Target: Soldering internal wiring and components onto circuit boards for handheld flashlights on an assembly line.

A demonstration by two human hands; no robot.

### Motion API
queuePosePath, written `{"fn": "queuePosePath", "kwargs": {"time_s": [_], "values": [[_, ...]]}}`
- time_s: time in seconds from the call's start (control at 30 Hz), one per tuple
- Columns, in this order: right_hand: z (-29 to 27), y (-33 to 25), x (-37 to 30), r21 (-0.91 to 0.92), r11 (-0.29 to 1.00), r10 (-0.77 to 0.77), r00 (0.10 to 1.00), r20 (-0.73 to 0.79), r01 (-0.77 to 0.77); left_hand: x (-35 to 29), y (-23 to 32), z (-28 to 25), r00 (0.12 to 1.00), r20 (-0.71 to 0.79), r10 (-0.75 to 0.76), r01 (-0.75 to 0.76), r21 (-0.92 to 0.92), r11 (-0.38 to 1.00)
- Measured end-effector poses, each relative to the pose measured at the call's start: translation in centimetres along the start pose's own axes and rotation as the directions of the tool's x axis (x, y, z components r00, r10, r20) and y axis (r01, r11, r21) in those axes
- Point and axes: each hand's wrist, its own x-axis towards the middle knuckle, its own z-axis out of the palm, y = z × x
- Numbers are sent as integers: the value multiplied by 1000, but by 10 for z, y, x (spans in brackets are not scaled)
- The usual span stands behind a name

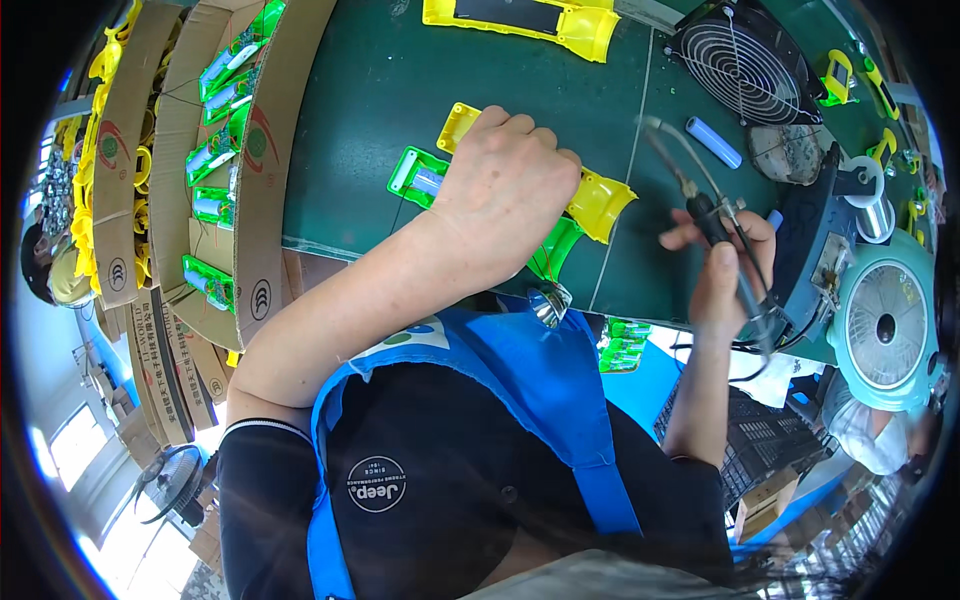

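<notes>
Mid-frame, the left hand (510,172) covers the yellow casing (602,204), its hold I can't tell; the right hand (724,285) grasps a soldering iron (706,214); best brace the casing before the iron nears.

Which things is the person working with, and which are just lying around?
Seem to belong to the job:
black-handled pen-shaped tool, in the right hand
yellow plastic casing and green plastic casing, under the left hand

Probably just standing about:
black fan with round metal grille
turquoise round fan

Green bench (350,110) (yellow casings (588,32) atop)
</notes>
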Motion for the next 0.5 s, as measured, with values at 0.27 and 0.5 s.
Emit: {"fn": "queuePosePath", "kwargs": {"time_s": [0.27,0.5], "values": [[51,29,-10,-91,974,-195,971,141,209,2,3,-4,998,59,-38,40,-33,999],[52,27,-11,-67,989,-128,989,75,133,2,1,-5,997,68,-20,22,-26,999]]}}
